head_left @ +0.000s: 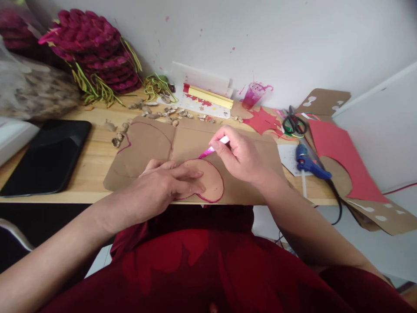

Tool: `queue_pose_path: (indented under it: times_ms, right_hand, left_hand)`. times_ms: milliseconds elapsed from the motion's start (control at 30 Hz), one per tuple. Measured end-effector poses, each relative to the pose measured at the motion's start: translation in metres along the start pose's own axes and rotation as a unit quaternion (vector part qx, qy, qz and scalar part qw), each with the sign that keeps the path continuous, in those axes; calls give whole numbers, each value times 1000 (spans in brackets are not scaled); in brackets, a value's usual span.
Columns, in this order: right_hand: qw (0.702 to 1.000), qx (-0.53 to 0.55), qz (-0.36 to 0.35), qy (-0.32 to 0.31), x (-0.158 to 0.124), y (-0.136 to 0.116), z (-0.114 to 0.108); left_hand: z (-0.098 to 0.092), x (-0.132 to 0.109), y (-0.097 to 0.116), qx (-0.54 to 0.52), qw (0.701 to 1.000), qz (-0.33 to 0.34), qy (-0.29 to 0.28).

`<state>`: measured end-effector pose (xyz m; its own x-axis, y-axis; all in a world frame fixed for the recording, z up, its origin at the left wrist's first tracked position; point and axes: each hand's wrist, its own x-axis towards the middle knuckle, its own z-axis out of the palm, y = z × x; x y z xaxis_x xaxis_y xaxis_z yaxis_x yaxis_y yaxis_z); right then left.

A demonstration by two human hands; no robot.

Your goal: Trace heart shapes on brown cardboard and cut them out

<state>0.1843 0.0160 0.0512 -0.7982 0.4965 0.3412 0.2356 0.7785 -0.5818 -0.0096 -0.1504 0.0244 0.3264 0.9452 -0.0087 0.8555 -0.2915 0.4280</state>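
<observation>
— Head view: what's the setting?
— Wooden counter (94, 152) against a white wall, brown cardboard (247, 182) on it.
— The pen?
— Right hand (243, 156) fingers grip pink marker (217, 146); tip points down-left, at the round template (211, 180) under the flat, open left hand (163, 187).

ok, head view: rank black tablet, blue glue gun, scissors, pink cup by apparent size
1. black tablet, clearly the largest.
2. blue glue gun.
3. scissors and pink cup: these look about alike, and the cup stands farther from the camera, so I will not rank them against each other.
</observation>
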Motion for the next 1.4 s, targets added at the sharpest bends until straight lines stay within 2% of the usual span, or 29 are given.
queue_pose_path:
  times_ms: [100, 333, 533, 867, 1200, 1400]
  right_hand:
    - [1000, -11, -4, 9, -1, 1, -3]
    - [1000, 7, -14, 7, 1, 0, -1]
    - [1000, -7, 6, -1, -1, 3, -3]
    - [985, -170, 17, 24, -16, -12, -21]
    - [994, -103, 4, 30, -33, -6, -24]
    - [994, -101, 11, 27, -42, -3, -26]
  left_hand:
    - [1, 0, -1, -3, 1000, -1, 5]
    - [17, 0, -17, -2, 1000, 13, 20]
    - [15, 1, -15, -10, 1000, 19, 22]
    - [14, 1, -12, -11, 1000, 4, 24]
    - [14, 1, -13, 10, 1000, 10, 25]
    - [14, 1, -13, 10, 999, 19, 28]
